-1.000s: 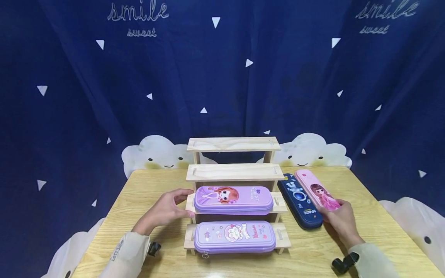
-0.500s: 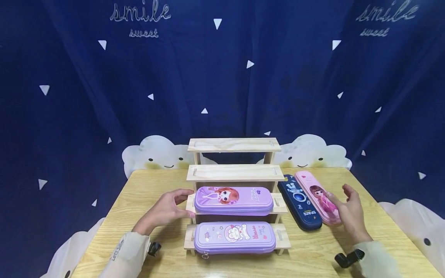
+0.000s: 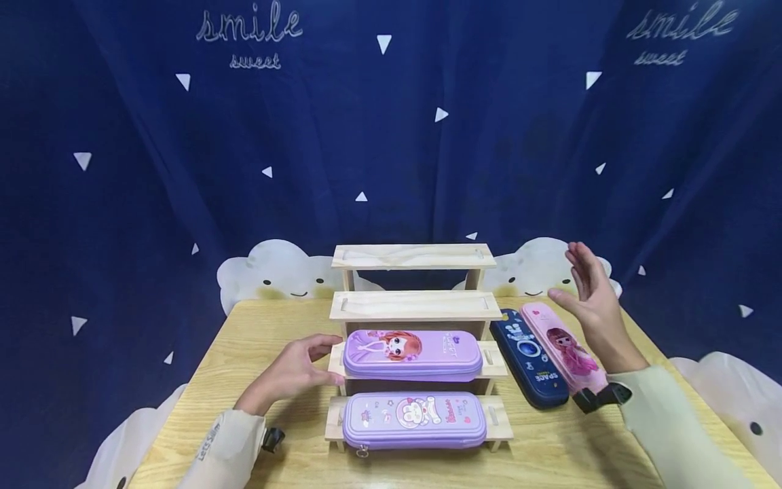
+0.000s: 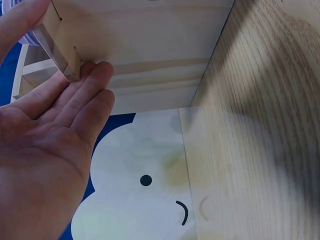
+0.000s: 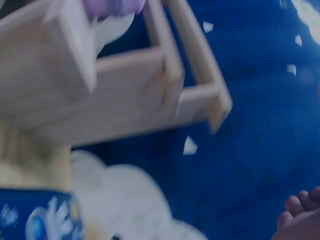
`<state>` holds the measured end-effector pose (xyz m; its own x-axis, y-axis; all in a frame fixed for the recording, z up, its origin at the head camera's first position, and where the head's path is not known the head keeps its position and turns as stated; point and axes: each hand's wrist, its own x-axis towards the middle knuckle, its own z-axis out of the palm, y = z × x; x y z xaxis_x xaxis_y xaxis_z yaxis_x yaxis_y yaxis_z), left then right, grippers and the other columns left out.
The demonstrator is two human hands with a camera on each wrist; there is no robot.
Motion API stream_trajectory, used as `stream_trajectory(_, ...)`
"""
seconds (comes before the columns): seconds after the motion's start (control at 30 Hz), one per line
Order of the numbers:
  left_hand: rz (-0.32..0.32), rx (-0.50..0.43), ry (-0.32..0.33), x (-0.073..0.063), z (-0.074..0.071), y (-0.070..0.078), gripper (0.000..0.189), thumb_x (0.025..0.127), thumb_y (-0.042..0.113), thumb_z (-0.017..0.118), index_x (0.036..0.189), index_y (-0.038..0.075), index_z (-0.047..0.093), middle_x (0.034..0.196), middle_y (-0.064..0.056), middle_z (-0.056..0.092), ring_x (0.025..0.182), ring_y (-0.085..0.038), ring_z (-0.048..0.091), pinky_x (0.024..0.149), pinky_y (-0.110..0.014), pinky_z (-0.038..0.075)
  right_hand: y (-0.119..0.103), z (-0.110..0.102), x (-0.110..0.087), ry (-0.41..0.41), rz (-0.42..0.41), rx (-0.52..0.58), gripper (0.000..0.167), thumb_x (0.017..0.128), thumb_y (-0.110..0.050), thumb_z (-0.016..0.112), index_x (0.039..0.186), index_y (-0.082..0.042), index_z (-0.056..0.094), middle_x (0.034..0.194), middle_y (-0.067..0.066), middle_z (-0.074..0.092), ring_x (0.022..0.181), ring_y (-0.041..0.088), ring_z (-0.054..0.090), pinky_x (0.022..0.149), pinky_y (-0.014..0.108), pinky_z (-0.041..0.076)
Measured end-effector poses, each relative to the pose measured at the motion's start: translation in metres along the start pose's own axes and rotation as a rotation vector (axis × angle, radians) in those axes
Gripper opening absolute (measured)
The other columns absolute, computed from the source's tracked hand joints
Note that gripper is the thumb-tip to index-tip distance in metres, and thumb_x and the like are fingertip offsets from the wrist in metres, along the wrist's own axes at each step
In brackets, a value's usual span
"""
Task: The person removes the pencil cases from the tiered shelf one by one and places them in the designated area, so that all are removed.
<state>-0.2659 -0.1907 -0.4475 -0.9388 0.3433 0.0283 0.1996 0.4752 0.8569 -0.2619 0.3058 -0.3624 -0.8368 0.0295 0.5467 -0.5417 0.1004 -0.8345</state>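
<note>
A stepped wooden rack (image 3: 415, 309) stands mid-table. My left hand (image 3: 293, 373) holds the left end of its second-lowest step, thumb on top and fingers against the underside in the left wrist view. On that step lies a purple pencil case with a red-haired doll (image 3: 412, 354). Below it, a lilac pencil case with a bunny print (image 3: 415, 420) rests on the lowest step. My right hand (image 3: 594, 309) is raised with extended fingers and holds nothing. Beneath it, a pink pencil case with a doll (image 3: 568, 346) lies beside a dark blue space pencil case (image 3: 530, 358).
The upper two steps of the rack, the top one (image 3: 414, 256) and the one below (image 3: 415, 305), are bare wood. A pale wooden table (image 3: 263, 319) lies under everything. Behind it hangs a dark blue curtain (image 3: 403, 156) with white triangles and clouds.
My right hand has let go of the pink pencil case and risen up and away toward the back. The left hand keeps its place on the rack.
</note>
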Motion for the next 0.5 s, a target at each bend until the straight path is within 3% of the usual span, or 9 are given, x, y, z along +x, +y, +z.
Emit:
stream_trajectory(0.07, -0.002, -0.003, -0.002, 0.000, 0.000, 0.000, 0.074, 0.072, 0.024, 0.092, 0.136, 0.009, 0.061, 0.140, -0.013, 0.064, 0.133, -0.036, 0.058, 0.116, -0.051, 0.046, -0.009, 0.013, 0.006, -0.073, -0.026, 0.017, 0.088, 0.088, 0.014, 0.064, 0.161, -0.001, 0.016, 0.167, 0.008, 0.026, 0.155, 0.014, 0.024, 0.127, 0.013, 0.018)
stream_trajectory(0.23, -0.011, 0.002, 0.002, 0.001, -0.001, 0.002, 0.073, 0.072, 0.026, 0.092, 0.136, 0.010, 0.061, 0.141, -0.012, 0.064, 0.134, -0.036, 0.058, 0.116, -0.051, 0.046, -0.020, 0.042, 0.011, -0.265, -0.036, -0.064, 0.085, 0.086, 0.012, 0.067, 0.159, -0.003, 0.024, 0.165, 0.012, 0.032, 0.151, 0.008, 0.032, 0.123, 0.009, 0.024)
stream_trajectory(0.37, -0.015, 0.002, 0.000, 0.000, -0.001, 0.002, 0.073, 0.072, 0.026, 0.092, 0.136, 0.011, 0.061, 0.141, -0.012, 0.064, 0.134, -0.035, 0.058, 0.116, -0.051, 0.046, -0.016, 0.060, 0.007, -0.384, 0.000, -0.112, 0.079, 0.087, 0.008, 0.068, 0.156, -0.006, 0.032, 0.161, 0.016, 0.039, 0.146, 0.002, 0.039, 0.119, 0.007, 0.030)
stream_trajectory(0.5, -0.019, 0.002, 0.000, 0.000, 0.000, 0.001, 0.073, 0.072, 0.026, 0.092, 0.136, 0.011, 0.061, 0.141, -0.012, 0.064, 0.134, -0.036, 0.058, 0.116, -0.051, 0.045, -0.006, 0.075, 0.000, -0.492, -0.005, -0.080, 0.073, 0.085, 0.009, 0.069, 0.151, 0.001, 0.038, 0.153, 0.021, 0.047, 0.141, 0.002, 0.047, 0.117, 0.011, 0.036)
